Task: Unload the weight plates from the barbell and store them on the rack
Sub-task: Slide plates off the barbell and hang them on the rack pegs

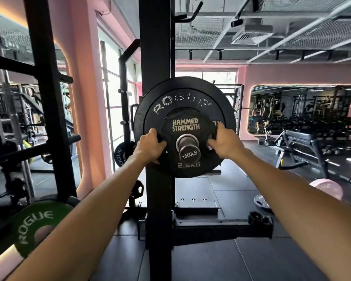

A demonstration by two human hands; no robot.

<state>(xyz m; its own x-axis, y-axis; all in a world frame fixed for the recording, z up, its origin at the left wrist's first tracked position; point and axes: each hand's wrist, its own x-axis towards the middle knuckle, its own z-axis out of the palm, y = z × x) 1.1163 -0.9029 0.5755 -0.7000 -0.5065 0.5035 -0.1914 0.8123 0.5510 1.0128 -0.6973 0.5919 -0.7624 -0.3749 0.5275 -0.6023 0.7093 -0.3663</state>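
The barbell sleeve (188, 148), steel with an end cap marked 1500LB, points straight at me at mid-frame. A small black Hammer Strength 2.5 kg plate (185, 124) sits on it, in front of a larger black Rogue plate (182, 92). My left hand (150, 147) grips the small plate's left edge with fingers curled into its grip hole. My right hand (224, 144) holds the right edge the same way. The black rack upright (156, 57) rises just behind the plates.
A green Rogue plate (33, 222) hangs on a storage peg at lower left, with bare pegs (73, 138) above it. A grey plate (260, 201) and a pink plate (326, 188) lie on the floor at right. A bench (300, 138) stands beyond. The rack's base foot (221, 228) crosses the floor.
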